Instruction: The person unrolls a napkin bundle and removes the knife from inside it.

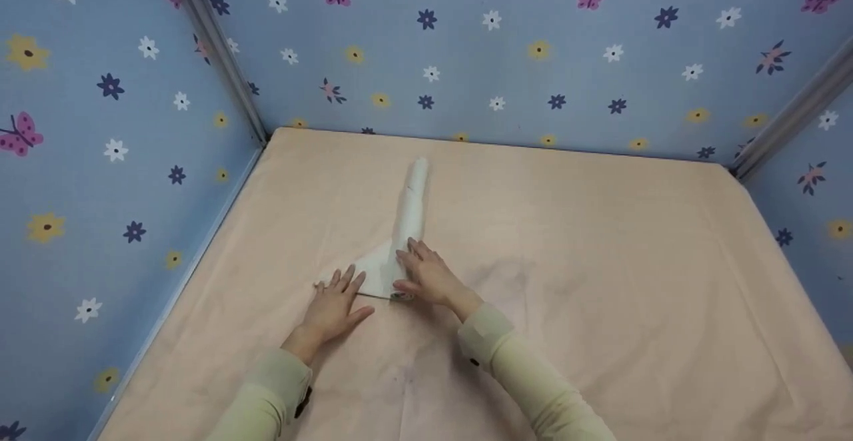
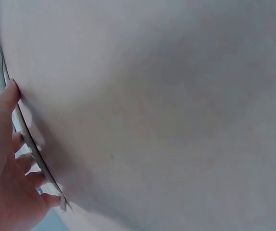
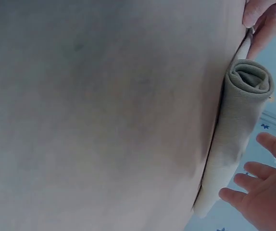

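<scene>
A white cloth [image 1: 414, 208], mostly rolled into a long narrow tube, lies pointing away from me in the head view. At its near left a flat pointed flap [image 1: 376, 269] is unrolled. My left hand [image 1: 331, 309] rests over that flap's tip and near edge, fingers spread. In the left wrist view the left hand [image 2: 8, 168] lies along the cloth's edge. My right hand [image 1: 433, 280] is at the near part of the tube, fingers extended. The right wrist view shows the right hand [image 3: 268, 190] with straight, spread fingers beside the roll [image 3: 232, 130], whose spiral end faces the camera.
A peach cover [image 1: 620, 281] with light creases spreads over the table. Blue panels [image 1: 493, 41] with flowers and butterflies rise at the back, left and right. Grey metal posts [image 1: 226, 54] stand at the back corners.
</scene>
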{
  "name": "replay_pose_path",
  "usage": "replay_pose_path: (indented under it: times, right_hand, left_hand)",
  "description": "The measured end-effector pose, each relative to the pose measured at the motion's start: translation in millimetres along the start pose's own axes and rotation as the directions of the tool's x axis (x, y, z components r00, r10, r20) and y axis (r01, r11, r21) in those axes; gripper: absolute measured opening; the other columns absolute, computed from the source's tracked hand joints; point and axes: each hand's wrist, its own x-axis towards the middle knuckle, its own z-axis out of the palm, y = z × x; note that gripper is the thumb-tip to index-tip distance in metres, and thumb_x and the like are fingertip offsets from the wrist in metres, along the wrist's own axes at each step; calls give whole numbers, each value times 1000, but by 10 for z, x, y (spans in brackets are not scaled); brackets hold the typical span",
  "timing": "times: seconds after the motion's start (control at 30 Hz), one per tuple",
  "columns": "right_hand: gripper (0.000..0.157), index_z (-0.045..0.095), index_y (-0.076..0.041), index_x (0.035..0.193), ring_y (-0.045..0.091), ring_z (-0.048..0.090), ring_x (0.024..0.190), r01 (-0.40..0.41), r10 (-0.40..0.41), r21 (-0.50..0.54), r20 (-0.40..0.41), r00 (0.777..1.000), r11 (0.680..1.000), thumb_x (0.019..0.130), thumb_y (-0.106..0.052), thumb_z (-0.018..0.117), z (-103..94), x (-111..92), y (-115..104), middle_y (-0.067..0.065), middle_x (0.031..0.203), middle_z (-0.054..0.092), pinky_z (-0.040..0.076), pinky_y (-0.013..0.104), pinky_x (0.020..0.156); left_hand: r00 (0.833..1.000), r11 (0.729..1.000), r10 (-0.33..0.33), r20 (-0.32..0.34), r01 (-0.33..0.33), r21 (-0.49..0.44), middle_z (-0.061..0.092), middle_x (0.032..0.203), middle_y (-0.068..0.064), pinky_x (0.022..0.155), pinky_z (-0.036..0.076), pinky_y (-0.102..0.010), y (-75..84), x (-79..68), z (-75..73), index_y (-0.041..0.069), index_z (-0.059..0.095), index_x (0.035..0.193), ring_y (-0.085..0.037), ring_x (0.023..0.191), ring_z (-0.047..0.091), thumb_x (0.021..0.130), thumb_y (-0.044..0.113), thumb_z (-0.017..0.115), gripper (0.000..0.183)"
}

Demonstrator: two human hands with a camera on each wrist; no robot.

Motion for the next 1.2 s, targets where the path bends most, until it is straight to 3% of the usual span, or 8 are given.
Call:
replay_pose_path:
  times: [0.4, 0.93, 1.2]
  right_hand:
    - [59, 38, -10, 135, 30, 14, 132, 1, -1, 4, -15, 1000, 1000, 87, -42, 52, 78, 203, -107, 15, 144, 19, 18, 45, 104]
    - [60, 39, -12, 135, 35, 4, 132, -90, 90, -5, 15, 996, 996, 87, -45, 51, 177, 311, -190, 15, 146, 12, 15, 53, 101]
    - [62, 39, -12, 134, 36, 4, 132, -95, 104, -159, 48, 993, 983, 86, -49, 49, 224, 307, -199, 18, 145, 11, 20, 48, 102]
  left_hand:
    - [1000, 1000, 15, -26, -15, 10, 28, 139, -21, 94, 20, -62, -9, -2, 4, 5, 37, 135, -43, 125, 23, 84, 49, 52, 69]
    - [999, 1000, 20, -37, -20, 15, 28, 139, -21, 94, 21, -62, -9, -5, 21, 5, 37, 135, -43, 125, 24, 84, 49, 52, 69]
    - [999, 1000, 19, -49, -18, 13, 30, 139, -21, 93, 21, -62, -13, -6, 21, 4, 39, 133, -43, 125, 25, 84, 47, 53, 67]
